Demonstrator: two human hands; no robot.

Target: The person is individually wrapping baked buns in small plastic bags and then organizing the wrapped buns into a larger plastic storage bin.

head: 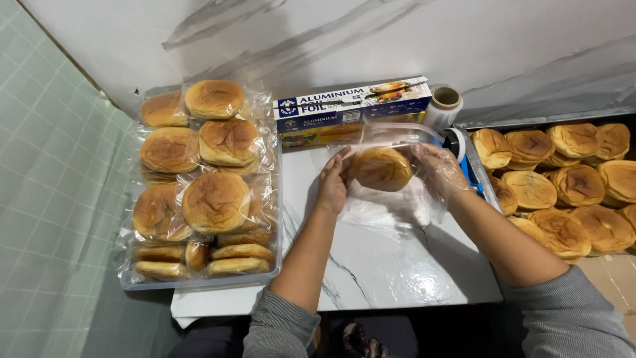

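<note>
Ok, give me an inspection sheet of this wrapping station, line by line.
Surface: white marbled tabletop, a sheet of film lying on it.
Job's things: bun held in clear cling film; film roll behind.
Clutter: foil box; tray of wrapped buns at left; unwrapped buns at right.
Grip: left hand and right hand both on the film around the bun.
Cables: nothing seen.
Surroundings: marbled wall, green tiled floor.

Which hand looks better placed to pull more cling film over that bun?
Probably the right hand. It already lies under the loose film on the side nearest the cling film roll. The left hand steadies the bun from the far side, by the tray of wrapped buns.
</note>
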